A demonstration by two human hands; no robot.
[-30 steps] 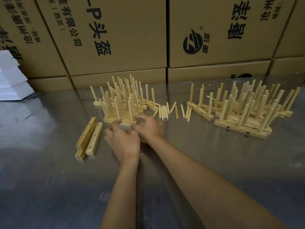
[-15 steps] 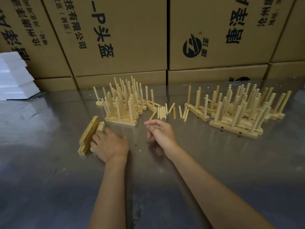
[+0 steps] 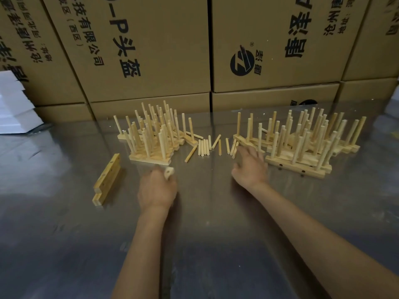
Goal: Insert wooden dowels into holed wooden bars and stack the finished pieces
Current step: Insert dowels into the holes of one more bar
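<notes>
Left hand (image 3: 157, 187) gripping a holed wooden bar (image 3: 168, 171) end-on, right hand (image 3: 250, 167) open, fingers spread, loose dowels (image 3: 205, 147) at its ten o'clock on the worktop (image 3: 64, 244)

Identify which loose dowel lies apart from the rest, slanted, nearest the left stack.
The slanted dowel just right of the left stack; the other loose dowels lie grouped farther right.

Pale yellow wooden bars (image 3: 106, 179) and dowels (image 3: 204, 147); brown cartons (image 3: 138, 48) printed black.
</notes>
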